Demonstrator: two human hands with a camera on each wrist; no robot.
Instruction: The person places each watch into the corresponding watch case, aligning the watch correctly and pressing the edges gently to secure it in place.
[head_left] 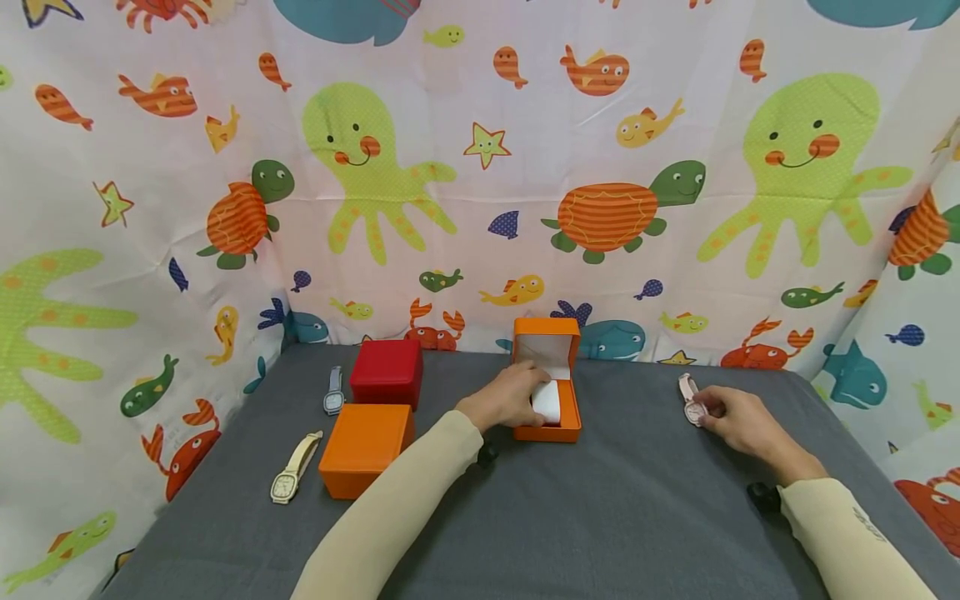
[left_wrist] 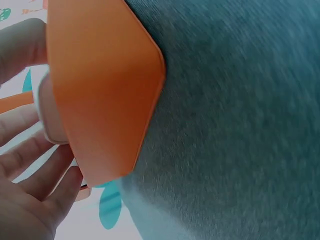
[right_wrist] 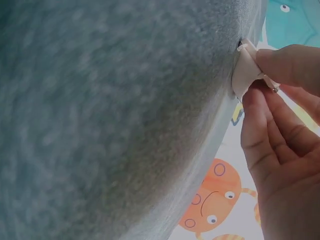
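An orange watch box [head_left: 572,410] stands with its lid [head_left: 546,326] raised, near the back edge of the table. My left hand [head_left: 512,397] reaches into it and grips the white cushion [head_left: 552,402]; the left wrist view shows thumb and fingers on either side of the cushion [left_wrist: 51,112], behind the box's orange wall [left_wrist: 107,95]. Out to the right, my right hand [head_left: 747,423] pinches a pale pink watch [head_left: 693,412] by its case end. Seen from the right wrist, its strap [right_wrist: 245,73] is between thumb and fingers, close over the grey cloth.
At left, a closed red box [head_left: 386,372] stands behind a closed orange box [head_left: 367,450]. Beside them lie a light blue watch [head_left: 333,393] and a gold watch [head_left: 295,469]. A grey cloth [head_left: 637,517] covers the table, and a sea-animal curtain [head_left: 480,192] hangs around it.
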